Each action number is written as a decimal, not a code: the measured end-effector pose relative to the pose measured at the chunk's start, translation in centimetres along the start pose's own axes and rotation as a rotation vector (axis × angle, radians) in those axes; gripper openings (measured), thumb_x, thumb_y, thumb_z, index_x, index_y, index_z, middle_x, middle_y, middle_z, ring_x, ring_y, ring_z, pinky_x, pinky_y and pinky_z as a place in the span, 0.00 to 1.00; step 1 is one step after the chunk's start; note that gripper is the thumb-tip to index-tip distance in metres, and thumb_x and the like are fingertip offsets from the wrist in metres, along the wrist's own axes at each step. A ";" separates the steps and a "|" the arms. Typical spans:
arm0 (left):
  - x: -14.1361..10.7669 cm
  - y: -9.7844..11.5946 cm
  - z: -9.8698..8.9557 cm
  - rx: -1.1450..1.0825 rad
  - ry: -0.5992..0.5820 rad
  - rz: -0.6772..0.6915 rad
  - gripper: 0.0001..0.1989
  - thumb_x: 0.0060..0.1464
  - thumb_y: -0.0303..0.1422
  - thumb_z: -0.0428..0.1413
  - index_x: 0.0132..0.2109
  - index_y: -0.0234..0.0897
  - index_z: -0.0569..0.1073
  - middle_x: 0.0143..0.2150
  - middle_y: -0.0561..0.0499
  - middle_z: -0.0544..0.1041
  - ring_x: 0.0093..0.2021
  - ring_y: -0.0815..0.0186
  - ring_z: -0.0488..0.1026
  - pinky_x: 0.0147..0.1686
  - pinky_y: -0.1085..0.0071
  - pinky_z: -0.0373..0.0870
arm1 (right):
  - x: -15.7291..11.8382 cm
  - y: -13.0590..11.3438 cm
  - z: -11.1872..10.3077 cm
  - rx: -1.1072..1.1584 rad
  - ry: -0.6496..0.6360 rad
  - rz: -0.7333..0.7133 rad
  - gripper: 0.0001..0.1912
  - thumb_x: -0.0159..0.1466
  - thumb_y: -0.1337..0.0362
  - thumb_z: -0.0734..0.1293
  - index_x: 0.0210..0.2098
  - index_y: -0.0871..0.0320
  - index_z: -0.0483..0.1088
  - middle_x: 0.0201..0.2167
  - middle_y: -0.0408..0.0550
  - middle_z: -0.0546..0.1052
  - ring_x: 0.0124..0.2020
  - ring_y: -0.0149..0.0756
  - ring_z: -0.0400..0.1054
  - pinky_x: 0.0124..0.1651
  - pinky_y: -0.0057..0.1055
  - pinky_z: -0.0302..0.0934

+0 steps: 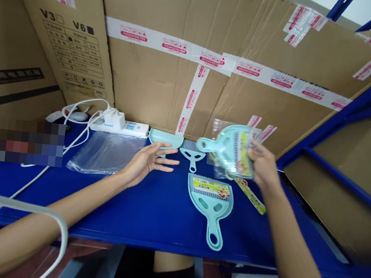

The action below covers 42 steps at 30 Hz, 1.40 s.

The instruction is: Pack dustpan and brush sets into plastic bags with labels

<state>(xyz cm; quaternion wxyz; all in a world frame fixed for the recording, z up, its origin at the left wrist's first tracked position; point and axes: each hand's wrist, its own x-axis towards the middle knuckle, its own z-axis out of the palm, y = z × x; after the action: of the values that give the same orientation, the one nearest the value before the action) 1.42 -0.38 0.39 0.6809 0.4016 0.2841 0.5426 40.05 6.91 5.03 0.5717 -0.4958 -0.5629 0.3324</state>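
My right hand (262, 162) grips a mint-green dustpan-and-brush set (229, 148) by its wide, labelled end, its handle pointing left, above the back right of the blue table. My left hand (153, 160) is empty with fingers spread, near a mint dustpan (168, 138) at the cardboard wall. A small mint brush (192, 156) lies right of that dustpan. Another labelled dustpan-and-brush set (209, 208) rests flat on the table between my arms, handle toward me. A yellow-green label strip (252, 197) lies partly beneath the held set.
Clear plastic bags (106, 153) lie on the blue table (144, 214) at the left, below a white power strip (135, 128) with cables. Cardboard (144, 90) stands behind; a blue metal frame (343, 177) is at right. A white tube (60, 227) crosses the lower left.
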 end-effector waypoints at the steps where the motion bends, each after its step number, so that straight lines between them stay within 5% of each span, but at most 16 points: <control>1: 0.1 0.0 -0.2 0.013 0.014 0.001 0.15 0.72 0.38 0.52 0.56 0.31 0.74 0.63 0.29 0.77 0.49 0.45 0.85 0.41 0.55 0.85 | 2.0 -0.2 -1.7 -0.070 0.095 0.010 0.28 0.56 0.64 0.73 0.57 0.54 0.77 0.37 0.49 0.85 0.33 0.41 0.79 0.40 0.40 0.75; 3: 0.3 -0.2 -0.6 0.037 0.043 -0.007 0.15 0.72 0.37 0.52 0.54 0.30 0.74 0.62 0.28 0.78 0.47 0.46 0.86 0.39 0.56 0.86 | 5.6 -0.4 -4.4 -0.259 0.139 0.037 0.25 0.57 0.68 0.70 0.54 0.57 0.80 0.38 0.51 0.85 0.33 0.38 0.78 0.41 0.37 0.74; 6: 0.6 -0.8 -0.8 0.058 0.050 -0.024 0.14 0.71 0.38 0.55 0.52 0.31 0.75 0.61 0.28 0.79 0.44 0.46 0.86 0.37 0.58 0.86 | 9.5 -0.2 -5.9 -0.444 0.011 0.047 0.16 0.56 0.71 0.69 0.42 0.62 0.84 0.36 0.54 0.86 0.35 0.39 0.77 0.43 0.37 0.72; 11: 0.9 -1.6 -1.0 0.107 0.069 -0.048 0.15 0.70 0.40 0.56 0.51 0.31 0.76 0.61 0.29 0.79 0.43 0.46 0.86 0.35 0.59 0.86 | 12.4 2.3 -3.1 -0.785 -0.333 -0.075 0.16 0.59 0.72 0.67 0.41 0.61 0.86 0.40 0.52 0.87 0.37 0.40 0.78 0.47 0.36 0.71; 15: 1.2 -2.0 -1.5 0.119 0.079 -0.052 0.14 0.69 0.40 0.58 0.49 0.32 0.77 0.60 0.29 0.79 0.42 0.47 0.87 0.34 0.59 0.86 | 12.7 4.2 0.1 -0.987 -0.477 -0.234 0.17 0.65 0.69 0.66 0.47 0.61 0.85 0.46 0.55 0.87 0.46 0.43 0.80 0.51 0.33 0.69; 19: 1.2 -2.2 -1.7 0.125 0.079 -0.057 0.14 0.69 0.40 0.59 0.49 0.32 0.77 0.59 0.30 0.80 0.41 0.48 0.87 0.32 0.61 0.85 | 10.4 2.7 1.3 -1.220 -0.363 -0.365 0.19 0.68 0.69 0.64 0.52 0.63 0.83 0.50 0.60 0.85 0.51 0.47 0.79 0.53 0.37 0.68; 22: 1.1 -2.1 -1.6 0.132 0.078 -0.056 0.14 0.69 0.41 0.59 0.49 0.32 0.77 0.59 0.30 0.80 0.40 0.49 0.87 0.31 0.63 0.85 | 6.0 -0.5 0.9 -1.249 -0.286 -0.474 0.18 0.73 0.59 0.63 0.51 0.58 0.83 0.48 0.57 0.85 0.47 0.47 0.79 0.51 0.38 0.69; 25: 0.8 -2.0 -1.3 0.142 0.084 -0.061 0.14 0.69 0.40 0.58 0.49 0.31 0.77 0.58 0.30 0.81 0.40 0.49 0.87 0.30 0.64 0.84 | 0.7 -2.8 0.2 -1.249 -0.532 -0.471 0.19 0.72 0.50 0.66 0.53 0.50 0.83 0.51 0.50 0.85 0.47 0.46 0.80 0.46 0.37 0.70; 28: 0.6 -2.0 -1.1 0.126 0.067 -0.073 0.13 0.69 0.39 0.58 0.49 0.31 0.77 0.58 0.30 0.81 0.39 0.49 0.87 0.30 0.64 0.84 | -2.6 -2.7 -0.8 -1.343 -0.612 -0.483 0.19 0.71 0.52 0.68 0.56 0.51 0.81 0.57 0.53 0.82 0.53 0.51 0.79 0.50 0.41 0.71; 33: 0.5 -2.1 -0.8 0.111 0.047 -0.057 0.13 0.68 0.39 0.58 0.48 0.32 0.77 0.58 0.30 0.81 0.38 0.49 0.87 0.29 0.63 0.84 | -2.5 -0.7 -1.6 -1.353 -0.526 -0.441 0.18 0.71 0.61 0.67 0.56 0.56 0.81 0.51 0.58 0.84 0.51 0.51 0.79 0.52 0.41 0.70; 37: 0.6 -2.0 -0.9 0.135 0.055 -0.027 0.14 0.68 0.40 0.57 0.48 0.32 0.76 0.58 0.30 0.81 0.38 0.49 0.87 0.30 0.63 0.83 | -2.7 -1.1 -0.8 -1.454 -0.492 -0.444 0.17 0.72 0.63 0.65 0.53 0.59 0.82 0.40 0.58 0.82 0.42 0.48 0.79 0.42 0.35 0.67; 42: 0.5 -1.8 -0.9 0.169 0.061 -0.039 0.15 0.69 0.41 0.56 0.49 0.32 0.76 0.58 0.30 0.81 0.38 0.50 0.87 0.30 0.64 0.83 | -4.4 -1.1 0.2 -1.629 -0.408 -0.518 0.18 0.75 0.61 0.61 0.53 0.59 0.81 0.38 0.56 0.78 0.36 0.45 0.76 0.32 0.34 0.57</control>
<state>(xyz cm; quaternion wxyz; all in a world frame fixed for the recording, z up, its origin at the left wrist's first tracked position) 1.77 0.18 -1.57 0.6459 0.4353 0.3574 0.5153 39.06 2.51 4.64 -0.0142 -0.5373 -0.8111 -0.2307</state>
